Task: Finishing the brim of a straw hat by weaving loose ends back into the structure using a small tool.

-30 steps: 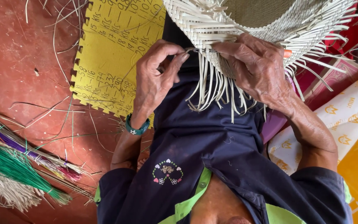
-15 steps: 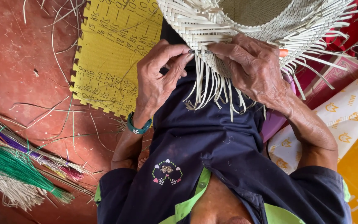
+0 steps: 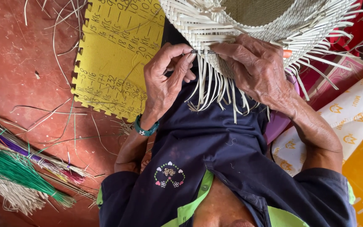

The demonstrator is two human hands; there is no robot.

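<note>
1. Woven straw piece (image 3: 248,21) is held at the far middle of the scene, above the lap, with its fringe of loose strands (image 3: 215,90) hanging toward the navy garment (image 3: 215,147).
2. At the near left, bundles of green fibres (image 3: 13,172) and purple fibres (image 3: 5,141) are laid on the red floor (image 3: 17,63), with stray straws scattered about them.
3. Further right, a yellow foam mat (image 3: 114,54) with a toothed edge is spread on the floor, just beside the left forearm.
4. The left hand (image 3: 164,84), with a green bracelet (image 3: 145,128) at its wrist, is curled. Its fingertips are pinched on a thin dark piece (image 3: 199,51) at the rim of the weave. What that piece is cannot be told.
5. A change is seen here: half a second ago the left fingers were spread lower over the hanging strands. They are now drawn up to the rim, so the work is brought back to the edge of the weave.
6. The right hand (image 3: 253,71) is closed over the rim, and the woven edge is gripped between thumb and fingers. Its hold is unchanged from before.
7. At the right, a white patterned sack (image 3: 341,122) is laid near the right forearm.
</note>
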